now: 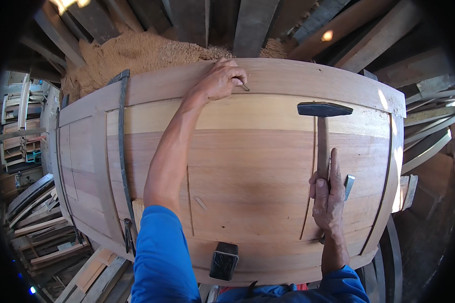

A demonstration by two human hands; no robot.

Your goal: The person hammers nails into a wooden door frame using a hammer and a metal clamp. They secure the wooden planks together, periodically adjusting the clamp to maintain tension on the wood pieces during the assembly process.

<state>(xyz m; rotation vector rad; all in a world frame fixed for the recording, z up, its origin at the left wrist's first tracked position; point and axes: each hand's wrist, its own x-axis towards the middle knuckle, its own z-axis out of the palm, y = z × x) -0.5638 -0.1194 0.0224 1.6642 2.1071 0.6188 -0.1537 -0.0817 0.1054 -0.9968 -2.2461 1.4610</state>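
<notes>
Blue sleeves [164,255] enter from the lower edge, the left arm stretching far across a broad framed wooden panel [258,171] that lies flat and fills most of the view. At the panel's far rail, the left hand [220,81] is curled closed, pinching a thin nail-like piece [245,88] whose tip pokes out on the right of the fingers, close to the wood. Nearer the person, toward the panel's right end, the right hand [329,199] is wrapped around the wooden handle of a hammer [323,136], one finger stretched along it; the dark head points away from the body. Beside that hand shows the metal blade of a chisel [349,186]; whether the fingers also grip it, I cannot tell. A dark bar clamp [122,146] crosses the panel on the left, with pincers [129,235] near its lower end. A black box [223,261] sits at the near edge. Beyond the far edge are heaped sawdust [136,56] and grey planks [255,25].
</notes>
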